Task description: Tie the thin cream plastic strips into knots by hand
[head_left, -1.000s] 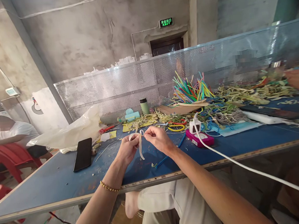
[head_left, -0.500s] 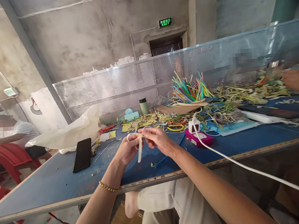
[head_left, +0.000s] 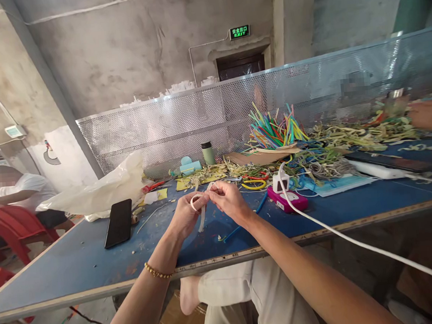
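Observation:
My left hand and my right hand meet fingertip to fingertip above the blue table. Between them is a pale, flat strip, pinched by both. One part of it curves in a loop over the left fingers, and an end hangs down between the hands. Fingers partly hide where the strip crosses. Just beyond the hands lie yellow-green scraps and yellow-handled pliers.
A black phone and plastic bag lie left. Behind stand a green bottle and colourful strips. A magenta device with a white cable sits right. Another person's hand shows far right.
The strip now forms a wider loop over my left fingers, and its hanging end has shifted slightly. My right fingers have closed in on the left ones. The far-right person's hand has moved.

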`<action>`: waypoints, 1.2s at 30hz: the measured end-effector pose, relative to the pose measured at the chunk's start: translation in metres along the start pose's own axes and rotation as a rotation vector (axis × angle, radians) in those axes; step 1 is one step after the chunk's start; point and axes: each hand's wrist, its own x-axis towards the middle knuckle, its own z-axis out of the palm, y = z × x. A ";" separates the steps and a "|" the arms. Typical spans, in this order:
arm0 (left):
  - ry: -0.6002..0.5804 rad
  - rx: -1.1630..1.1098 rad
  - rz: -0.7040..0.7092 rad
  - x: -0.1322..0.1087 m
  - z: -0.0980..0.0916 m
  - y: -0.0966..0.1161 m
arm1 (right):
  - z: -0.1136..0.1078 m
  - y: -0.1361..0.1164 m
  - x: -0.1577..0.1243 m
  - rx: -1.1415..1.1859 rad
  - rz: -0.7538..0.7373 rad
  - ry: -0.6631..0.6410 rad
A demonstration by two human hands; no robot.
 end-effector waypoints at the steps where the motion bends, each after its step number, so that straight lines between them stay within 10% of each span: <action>1: 0.011 0.034 0.012 0.000 0.000 -0.001 | 0.000 0.001 0.000 -0.016 -0.002 0.010; 19: 0.036 0.179 0.042 0.003 -0.002 -0.009 | 0.000 0.007 0.003 -0.167 0.061 0.096; 36: 0.003 -0.126 0.010 0.002 -0.002 -0.001 | 0.003 -0.005 -0.002 -0.002 0.108 0.013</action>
